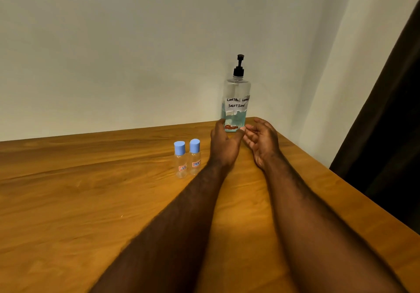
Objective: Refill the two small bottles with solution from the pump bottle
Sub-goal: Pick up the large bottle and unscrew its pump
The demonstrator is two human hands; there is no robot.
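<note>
A tall clear pump bottle [236, 97] with a black pump and a handwritten "contact lens solution" label stands at the table's far right corner, holding a little blue-green liquid at the bottom. My left hand [223, 144] is at its base, a finger on the bottle's left side and the thumb on its right front. My right hand [263, 140] hovers just right of the base, palm turned left, fingers relaxed and holding nothing. Two small clear bottles with blue caps, the left one [180, 160] and the right one [195, 156], stand upright side by side, just left of my left wrist.
The wooden table [91, 190] runs against a pale wall at the back. Its right edge [341, 179] slants toward me, and a dark curtain [386, 133] hangs beyond it.
</note>
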